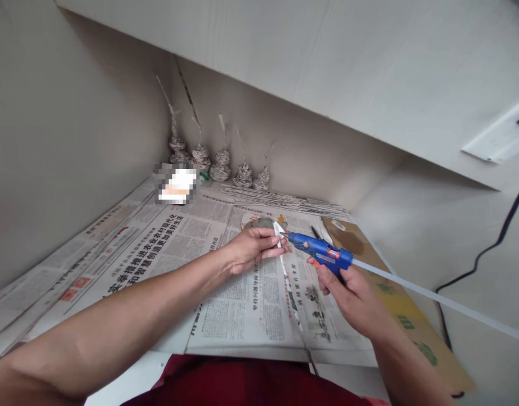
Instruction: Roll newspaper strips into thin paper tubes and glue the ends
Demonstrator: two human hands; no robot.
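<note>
Between the fingertips of my left hand (257,247) is the upper end of a thin rolled-paper tube (288,282), whose tail slants down toward me over the newspaper. My right hand (354,296) is wrapped around the handle of a blue glue gun (316,249), with a finger at its orange trigger. The gun's nozzle points left and is right at the white paper end by my left fingertips; whether it touches is hard to see. A long pale glue stick (432,294) sticks out of the gun's back toward the right.
Newspaper (158,265) covers the work surface. Several woven paper gourds (220,166) stand along the back wall, behind a bundle of rolled paper tubes (284,200). Cardboard (394,293) lies at right, near a black cable (491,242). A white panel (305,62) slopes overhead.
</note>
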